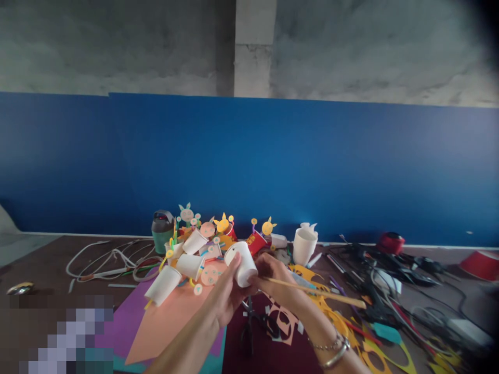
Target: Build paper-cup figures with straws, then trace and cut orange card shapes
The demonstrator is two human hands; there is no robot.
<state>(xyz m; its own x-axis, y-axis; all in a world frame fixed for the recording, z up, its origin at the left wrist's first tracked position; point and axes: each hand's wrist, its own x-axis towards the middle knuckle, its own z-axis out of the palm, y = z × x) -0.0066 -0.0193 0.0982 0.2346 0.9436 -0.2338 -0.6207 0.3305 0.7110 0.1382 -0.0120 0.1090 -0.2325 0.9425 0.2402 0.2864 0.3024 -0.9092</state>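
Above the counter's (50, 265) near edge, the left hand (226, 296) grips a white paper cup (242, 262) tilted sideways, steadying it so the right hand (275, 272), pinching a thin wooden stick (315, 291), can reach it.

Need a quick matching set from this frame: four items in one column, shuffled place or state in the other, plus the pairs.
Items:
1. White paper cup lying sideways
2. Thin wooden stick
3. Upright white paper cup
4. Dark green jar with grey lid

Places or states:
A. Standing alone right of the decorated cups
B. Held in the left hand
C. At the left end of the craft pile, by the blue wall
D. Pinched in the right hand, pointing right

Pairs: 1-B, 2-D, 3-A, 4-C
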